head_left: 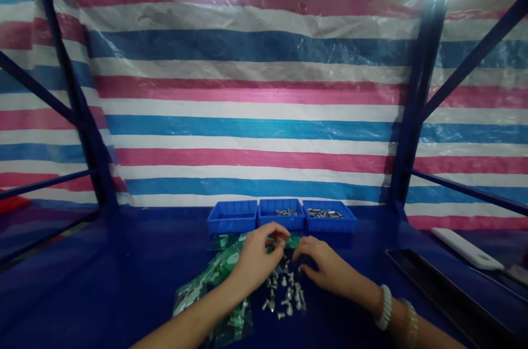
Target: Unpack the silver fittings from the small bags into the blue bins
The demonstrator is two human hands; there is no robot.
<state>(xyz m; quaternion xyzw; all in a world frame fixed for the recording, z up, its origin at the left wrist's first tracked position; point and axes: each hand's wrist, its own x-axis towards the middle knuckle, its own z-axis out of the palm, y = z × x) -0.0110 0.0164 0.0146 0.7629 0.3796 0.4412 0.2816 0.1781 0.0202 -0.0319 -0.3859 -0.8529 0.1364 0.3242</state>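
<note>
- Left hand [262, 255]: is curling narrowly near the metal parts [284, 281]; whether it is holding one, the view is not showing.
- Right hand [324, 265]: is hovering beside these parts, thumb standing apart from forefinger.
- Metal parts: are lying scattered on the blue table [152, 261], beside plastic bags [223, 265].
- Middle bin [282, 222], right bin [331, 225]: are holding small pieces [324, 214].

Silvery metal fasteners [289, 293], loose, scattered on blue tabletop [338, 321]

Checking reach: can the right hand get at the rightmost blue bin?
Likely yes: the right hand is close in front of the rightmost blue bin, whose top is open, and nothing visible blocks the way.
</note>
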